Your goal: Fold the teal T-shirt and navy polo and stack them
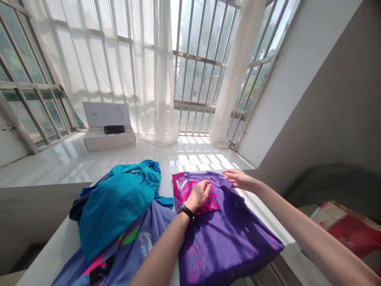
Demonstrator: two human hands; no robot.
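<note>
A purple T-shirt [214,246] lies spread on the white surface, its lower part draping over the front edge. Its left side is folded inward, showing a pink and purple patterned panel [212,203]. My left hand [200,194], with a black-strapped watch [187,212] at the wrist, rests on that panel, fingers loosely bent and not closed around anything. At the shirt's upper right edge, my right hand [239,180] has its fingers on the purple cloth near the sleeve and seems to pinch it; the thumb is hidden.
Left of the shirt lies a heap with a teal garment [116,206] atop a blue-violet shirt [159,218]. An opened white box [108,141] holding a black object [114,129] stands on the sill [149,151]. A red and tan bag [348,230] is at the lower right.
</note>
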